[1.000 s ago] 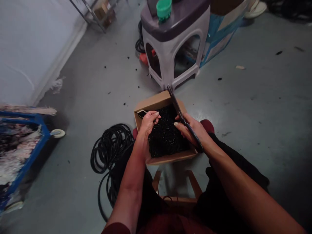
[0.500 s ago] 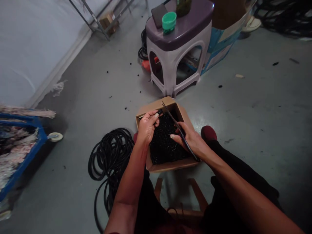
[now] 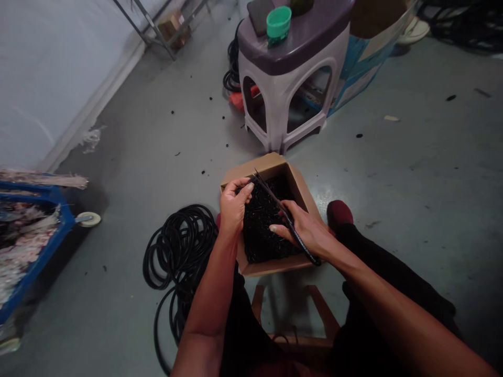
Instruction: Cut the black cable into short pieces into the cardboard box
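Note:
My left hand (image 3: 234,205) is closed over the far left part of a cardboard box (image 3: 264,269), pinching a small black piece (image 3: 253,179) between thumb and fingertips. In my right hand (image 3: 301,226) lies a long, thin dark tool (image 3: 274,199) with narrow tips, its thicker end by my wrist. Those tips touch or overlap the black piece; which one I cannot tell. Beneath both hands, a heap of small black pieces (image 3: 261,235) fills much of the box.
Coiled black cable (image 3: 178,246) lies on the floor at left. Beyond the box stands a plastic stool (image 3: 275,94) carrying a green cup (image 3: 278,23). A blue wheeled cart (image 3: 65,220) is at far left, and a blue-and-white carton (image 3: 359,68) stands behind the stool.
The tool in my right hand has swung left, bringing its tips to the black piece in my left fingers. The whole view has shifted slightly.

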### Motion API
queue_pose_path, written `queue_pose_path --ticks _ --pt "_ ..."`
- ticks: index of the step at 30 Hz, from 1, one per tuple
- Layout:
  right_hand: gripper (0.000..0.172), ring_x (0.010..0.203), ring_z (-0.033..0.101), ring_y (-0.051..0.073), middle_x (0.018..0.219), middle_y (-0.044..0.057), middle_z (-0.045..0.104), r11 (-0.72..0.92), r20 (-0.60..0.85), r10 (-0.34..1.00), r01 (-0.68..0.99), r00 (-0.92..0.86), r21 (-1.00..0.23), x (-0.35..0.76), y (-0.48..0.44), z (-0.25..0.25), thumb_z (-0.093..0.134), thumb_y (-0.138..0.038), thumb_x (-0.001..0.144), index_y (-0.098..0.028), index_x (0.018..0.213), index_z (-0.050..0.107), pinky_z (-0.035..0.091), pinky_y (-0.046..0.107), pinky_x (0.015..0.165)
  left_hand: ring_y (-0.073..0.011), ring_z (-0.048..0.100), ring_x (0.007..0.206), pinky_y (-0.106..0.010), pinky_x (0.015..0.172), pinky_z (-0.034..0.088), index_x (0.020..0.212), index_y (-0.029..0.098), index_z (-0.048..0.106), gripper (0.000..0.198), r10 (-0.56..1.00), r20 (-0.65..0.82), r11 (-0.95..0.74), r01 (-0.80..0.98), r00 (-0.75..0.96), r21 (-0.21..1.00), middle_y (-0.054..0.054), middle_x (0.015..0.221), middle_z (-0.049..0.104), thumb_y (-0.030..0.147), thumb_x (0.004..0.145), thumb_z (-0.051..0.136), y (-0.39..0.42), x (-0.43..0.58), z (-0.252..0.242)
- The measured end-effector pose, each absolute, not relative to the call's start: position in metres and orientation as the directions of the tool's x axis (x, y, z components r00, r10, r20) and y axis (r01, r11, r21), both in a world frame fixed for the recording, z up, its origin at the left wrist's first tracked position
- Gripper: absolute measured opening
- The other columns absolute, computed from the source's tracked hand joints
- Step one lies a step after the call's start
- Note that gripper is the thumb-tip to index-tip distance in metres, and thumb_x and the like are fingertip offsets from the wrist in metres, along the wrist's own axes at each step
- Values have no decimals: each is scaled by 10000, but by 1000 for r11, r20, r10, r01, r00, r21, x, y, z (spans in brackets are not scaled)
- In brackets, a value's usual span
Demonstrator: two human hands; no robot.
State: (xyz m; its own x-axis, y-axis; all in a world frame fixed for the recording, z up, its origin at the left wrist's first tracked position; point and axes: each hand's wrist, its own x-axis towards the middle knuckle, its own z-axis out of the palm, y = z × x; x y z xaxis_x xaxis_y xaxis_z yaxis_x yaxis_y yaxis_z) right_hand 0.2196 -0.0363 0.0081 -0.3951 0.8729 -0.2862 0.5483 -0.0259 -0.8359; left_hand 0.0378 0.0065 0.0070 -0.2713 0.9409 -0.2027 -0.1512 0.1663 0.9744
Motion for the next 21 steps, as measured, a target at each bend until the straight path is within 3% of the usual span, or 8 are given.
queue_pose_path --ticks 17,21 --pt "570 1026 570 285 1117 126 597 -83 -298 874 487 -383 -869 224 -39 6 562 -532 793 -175 1221 443 428 393 820 -56 480 607 -187 598 396 837 183 648 186 962 -176 188 39 -210 981 28 787 600 272 684 705 -2 57 10" --pt "561 957 595 258 1079 109 613 -147 -339 851 438 -401 -887 225 -39 8 565 -534 796 -179 1213 445 442 367 788 -54 455 559 -187 563 379 866 190 649 221 957 -207 216 24 -202 976 39 718 573 300 683 706 -2 59 10"
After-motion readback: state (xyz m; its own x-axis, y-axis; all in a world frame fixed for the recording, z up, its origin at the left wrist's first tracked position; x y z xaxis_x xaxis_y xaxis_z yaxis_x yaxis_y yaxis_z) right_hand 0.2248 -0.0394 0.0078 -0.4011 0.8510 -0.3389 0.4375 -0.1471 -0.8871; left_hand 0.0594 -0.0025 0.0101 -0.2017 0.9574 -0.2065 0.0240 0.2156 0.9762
